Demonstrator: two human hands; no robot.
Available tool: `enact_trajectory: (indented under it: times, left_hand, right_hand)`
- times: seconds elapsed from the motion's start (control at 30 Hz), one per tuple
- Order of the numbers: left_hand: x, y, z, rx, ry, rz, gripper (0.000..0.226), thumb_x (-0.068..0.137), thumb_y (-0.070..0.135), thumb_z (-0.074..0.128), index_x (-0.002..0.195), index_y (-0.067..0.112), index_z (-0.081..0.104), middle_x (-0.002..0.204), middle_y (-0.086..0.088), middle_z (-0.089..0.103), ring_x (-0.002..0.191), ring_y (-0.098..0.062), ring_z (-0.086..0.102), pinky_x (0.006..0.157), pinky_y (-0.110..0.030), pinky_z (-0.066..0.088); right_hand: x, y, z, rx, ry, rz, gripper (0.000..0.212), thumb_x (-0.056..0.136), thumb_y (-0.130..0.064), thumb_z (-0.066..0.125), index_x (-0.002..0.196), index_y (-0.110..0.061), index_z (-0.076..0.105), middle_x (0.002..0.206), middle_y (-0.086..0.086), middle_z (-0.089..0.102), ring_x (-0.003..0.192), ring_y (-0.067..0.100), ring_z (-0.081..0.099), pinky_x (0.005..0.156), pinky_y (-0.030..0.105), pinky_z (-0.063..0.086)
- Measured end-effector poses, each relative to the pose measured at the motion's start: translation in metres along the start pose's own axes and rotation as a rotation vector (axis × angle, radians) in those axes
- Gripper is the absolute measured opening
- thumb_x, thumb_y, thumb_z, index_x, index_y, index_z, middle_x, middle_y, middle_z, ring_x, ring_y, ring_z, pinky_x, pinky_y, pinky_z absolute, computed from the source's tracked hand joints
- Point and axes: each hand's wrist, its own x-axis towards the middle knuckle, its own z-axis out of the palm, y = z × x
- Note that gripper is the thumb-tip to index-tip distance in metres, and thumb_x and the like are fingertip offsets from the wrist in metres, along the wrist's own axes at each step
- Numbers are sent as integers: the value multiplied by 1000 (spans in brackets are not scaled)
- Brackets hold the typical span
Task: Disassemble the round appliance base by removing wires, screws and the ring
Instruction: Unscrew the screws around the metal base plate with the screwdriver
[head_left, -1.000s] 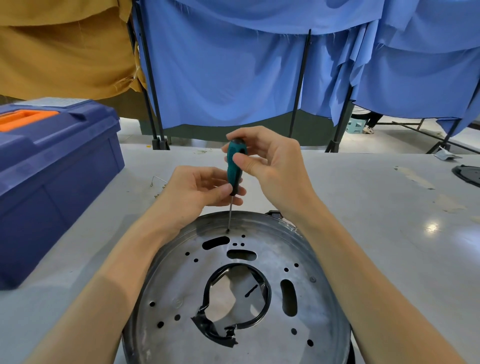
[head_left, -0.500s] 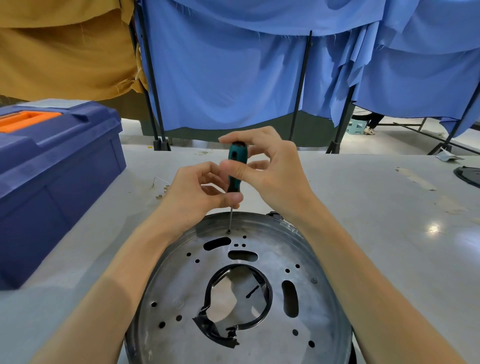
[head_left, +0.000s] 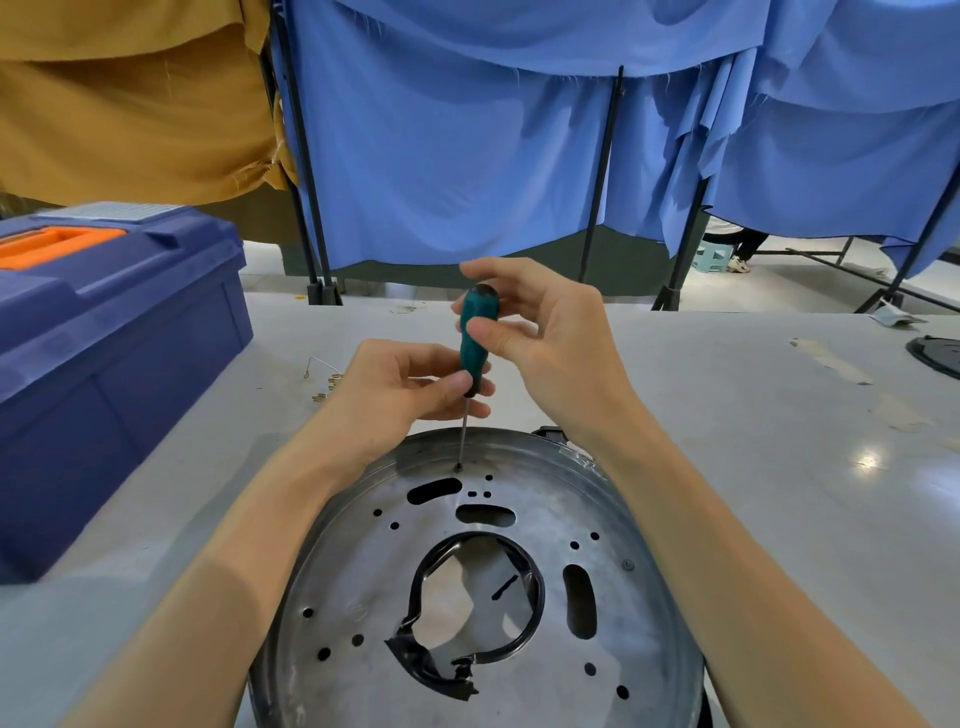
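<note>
Blue cloth (head_left: 467, 156) hangs behind a pale table (head_left: 727, 415), with a blue toolbox (head_left: 104, 338) off beyond the left hand's knuckles. The round metal base (head_left: 363, 571) lies flat below both wrists.

The screwdriver (head_left: 475, 338) stands nearly upright, its long axis running from the handle between the fingers straight down to the tip. The tip sits in a screw (head_left: 458, 467) at the base's far edge, directly beneath the fingertips.

The left hand (head_left: 395, 395) pinches the bottom of the handle with thumb and curled fingers and is the nearer hand to the screw. The right hand (head_left: 561, 353) holds the upper handle between its thumb and the fingers behind, with the forefinger lifted clear above the cap.

The black ring (head_left: 421, 665) sits in the base's central hole, on the wrist side of the fingers. A second screw (head_left: 628, 565) shows under the right forearm, so unscrewing looks unfinished.
</note>
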Motion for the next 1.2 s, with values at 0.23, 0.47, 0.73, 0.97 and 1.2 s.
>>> enact_trajectory:
  times: [0.23, 0.47, 0.73, 0.97, 1.2]
  left_hand:
    - [2, -1, 1, 98, 77, 53, 41, 63, 19, 80, 99, 6, 67, 84, -6, 68, 70, -25, 74, 74, -28, 59]
    - [-1, 1, 0, -7, 20, -4, 15, 84, -3, 65, 95, 6, 69, 85, -8, 75, 75, -26, 74, 68, -21, 56]
    - [-2, 3, 3, 3, 12, -19, 13, 90, 8, 60, 97, 11, 71, 89, -7, 76, 79, -24, 74, 70, -21, 57]
    - [-1, 2, 0, 162, 97, 4, 49, 54, 29, 83, 97, 12, 69, 81, 6, 70, 69, -18, 72, 74, -26, 59]
    - [-3, 1, -2, 299, 95, -26, 28, 70, 3, 83, 88, 22, 71, 85, 1, 72, 70, -9, 70, 70, -23, 56]
  right_hand:
    - [-2, -2, 2, -87, -35, -34, 33, 83, -15, 74, 114, -21, 68, 104, 1, 62, 93, 11, 59, 80, 22, 54]
    - [-1, -1, 1, 32, -26, 12, 26, 88, -3, 66, 114, -8, 66, 101, 8, 70, 92, 16, 68, 83, 25, 57]
    - [1, 0, -2, 37, 8, 13, 29, 87, 7, 62, 113, -6, 64, 100, 9, 70, 90, 17, 69, 81, 24, 56]
    - [-1, 0, 2, -87, -26, -25, 35, 83, -13, 75, 117, -19, 67, 101, -2, 65, 93, 13, 63, 81, 23, 55]
    - [1, 1, -5, 77, 144, -34, 26, 85, 3, 66, 110, -5, 65, 96, 10, 70, 92, 26, 68, 87, 38, 57]
